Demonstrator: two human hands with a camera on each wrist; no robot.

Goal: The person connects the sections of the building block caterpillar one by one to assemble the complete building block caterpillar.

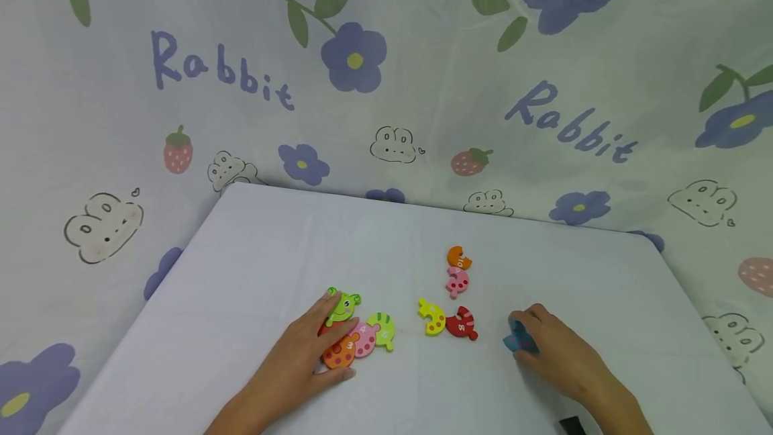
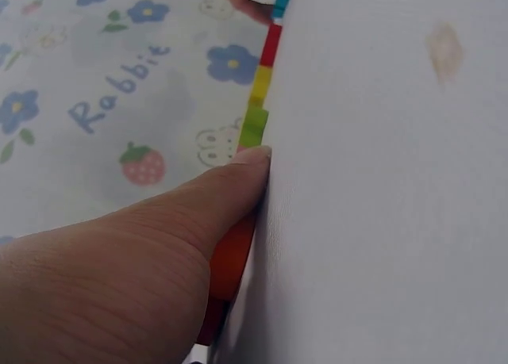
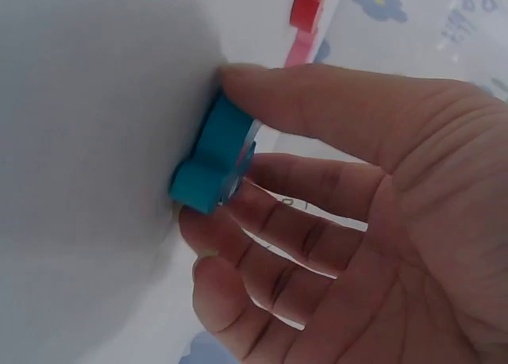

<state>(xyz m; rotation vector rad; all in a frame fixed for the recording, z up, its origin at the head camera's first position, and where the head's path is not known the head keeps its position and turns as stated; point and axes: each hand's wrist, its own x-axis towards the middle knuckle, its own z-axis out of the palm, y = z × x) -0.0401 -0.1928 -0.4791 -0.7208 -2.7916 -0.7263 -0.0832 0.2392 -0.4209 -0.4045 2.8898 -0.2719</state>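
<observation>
While the left hand (image 1: pixel 296 348) is lying across a row of flat, painted caterpillar pieces with its fingers fairly straight and loosely spread, it is steadying them on the white-covered table (image 1: pixel 272 240) rather than clutching any. Under and beside it, a bright green smiling head piece (image 1: pixel 343 307), an orange spotted piece marked 3 (image 1: pixel 339 353), a pink spotted piece marked 4 (image 1: pixel 364 341) and a light green striped piece (image 1: pixel 383 331) are sitting close together. Their flat backs are probably letting them slide easily, so a light press from above should be enough.

Farther right, a yellow C-shaped piece (image 1: pixel 438 319) is lying against a red striped piece marked 8 (image 1: pixel 461 324); beyond these, a small orange piece marked 10 (image 1: pixel 457 259) and a pink dotted piece (image 1: pixel 460 282) are touching. All are looking stiff, light and hard to break, likely wood, their rounded knobs being the narrowest parts.

Rightmost, the right hand (image 1: pixel 546 348) is pinching a thick blue knobbed piece (image 3: pixel 226 138) by its sides between thumb and fingers. Its smooth paint may be slippery, but the thick edge is offering the best hold, leaving the knob exposed.
</observation>
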